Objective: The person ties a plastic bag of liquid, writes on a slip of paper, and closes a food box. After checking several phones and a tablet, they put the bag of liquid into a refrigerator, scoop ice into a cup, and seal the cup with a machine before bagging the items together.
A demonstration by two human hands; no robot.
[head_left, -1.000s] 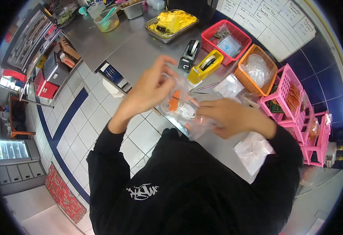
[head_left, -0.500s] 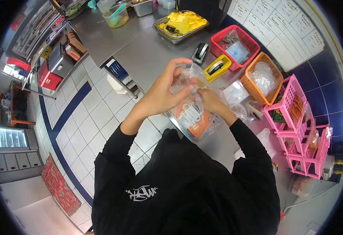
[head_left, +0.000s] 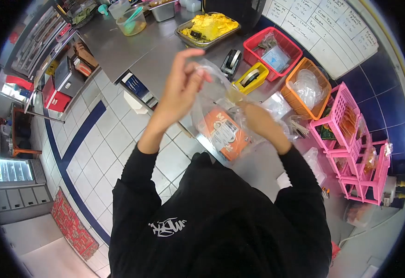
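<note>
A clear plastic bag (head_left: 201, 105) hangs in front of me at the counter's near edge. Inside it lies an orange box (head_left: 224, 135) with white printing, tilted. My left hand (head_left: 182, 85) pinches the bag's upper left edge between thumb and fingers, the index finger stretched away. On the other side, my right hand (head_left: 260, 121) is closed on the bag's right part; its fingertips are partly hidden and blurred. Just beyond the hands stand a yellow tape dispenser (head_left: 251, 79) and a black tape dispenser (head_left: 231, 63).
A steel tray of yellow food (head_left: 208, 28) sits farther back on the metal counter (head_left: 160, 53). To the right are a red basket (head_left: 273, 52), an orange basket (head_left: 307, 88) with plastic lids, and pink stacked racks (head_left: 350, 139). Tiled floor lies left.
My left hand has moved up and left, pulling the bag's edge away from my right hand. The bag's top is stretched wider, and the box shows more clearly.
</note>
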